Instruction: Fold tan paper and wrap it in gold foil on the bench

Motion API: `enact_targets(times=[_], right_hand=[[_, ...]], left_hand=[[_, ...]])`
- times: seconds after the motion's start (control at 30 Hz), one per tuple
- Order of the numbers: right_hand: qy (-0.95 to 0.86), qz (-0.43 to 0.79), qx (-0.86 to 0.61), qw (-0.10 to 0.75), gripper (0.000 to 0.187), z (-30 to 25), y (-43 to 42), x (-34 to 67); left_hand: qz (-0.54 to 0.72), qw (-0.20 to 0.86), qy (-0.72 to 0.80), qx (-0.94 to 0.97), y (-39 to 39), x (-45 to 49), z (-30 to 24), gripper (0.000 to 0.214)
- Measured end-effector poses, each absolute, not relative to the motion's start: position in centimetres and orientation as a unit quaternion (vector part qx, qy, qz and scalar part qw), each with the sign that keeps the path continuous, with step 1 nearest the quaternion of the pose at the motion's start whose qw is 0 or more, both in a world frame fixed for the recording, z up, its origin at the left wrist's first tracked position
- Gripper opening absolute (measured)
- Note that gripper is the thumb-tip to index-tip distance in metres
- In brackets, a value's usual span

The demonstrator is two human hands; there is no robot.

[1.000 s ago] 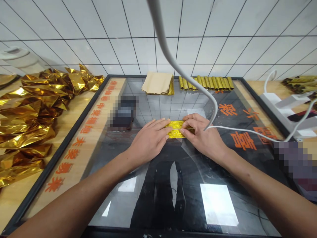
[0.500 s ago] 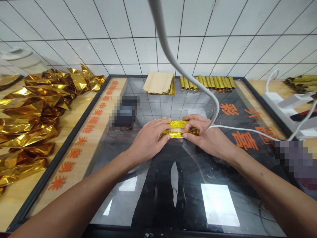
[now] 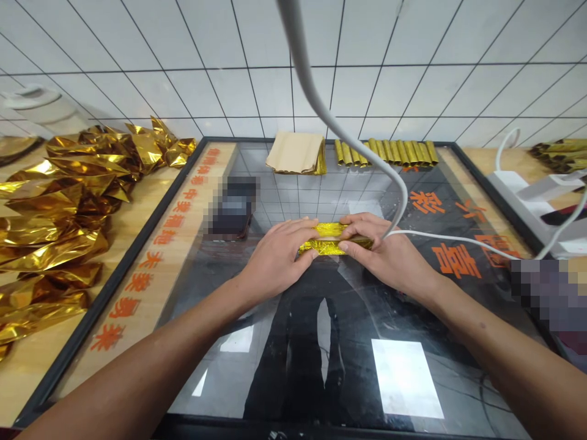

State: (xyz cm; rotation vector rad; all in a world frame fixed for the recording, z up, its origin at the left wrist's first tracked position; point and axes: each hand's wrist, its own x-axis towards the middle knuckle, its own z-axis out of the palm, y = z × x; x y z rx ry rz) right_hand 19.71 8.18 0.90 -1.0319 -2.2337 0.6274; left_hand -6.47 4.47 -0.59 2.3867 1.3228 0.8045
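A sheet of gold foil paper, partly rolled from its near edge, lies across the glass-topped table between my hands. My left hand grips its left end, thumb on the near roll and fingers over the far part. At the right end, my right hand pinches the roll with thumb and bent forefinger. A narrow strip of the paper's dull inner side shows between the rolled edge and the shiny far edge. My fingers hide both ends of the paper.
Beyond my hands lie a stack of tan-backed foil sheets and a row of gold paper rolls. A dark phone rests at left. Folded gold foil pieces heap farther left. A white cable hangs ahead; a power strip sits right.
The near edge of the foil paper has rolled farther over, narrowing the dull strip between roll and far edge. Both hands keep nearly the same place.
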Motion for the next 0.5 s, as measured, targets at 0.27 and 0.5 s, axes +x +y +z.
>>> enact_targets(times=[0.27, 0.5], right_hand=[[-0.86, 0.117, -0.404, 0.289, 0.021, 1.0, 8.2, 20.3], [-0.91, 0.026, -0.359, 0.205, 0.043, 1.4, 6.7, 19.4]], left_hand=[[0.225, 0.099, 0.46, 0.853, 4.1, -6.5, -0.6, 0.027], [0.193, 0.078, 0.454, 0.866, 3.8, -6.3, -0.1, 0.032]])
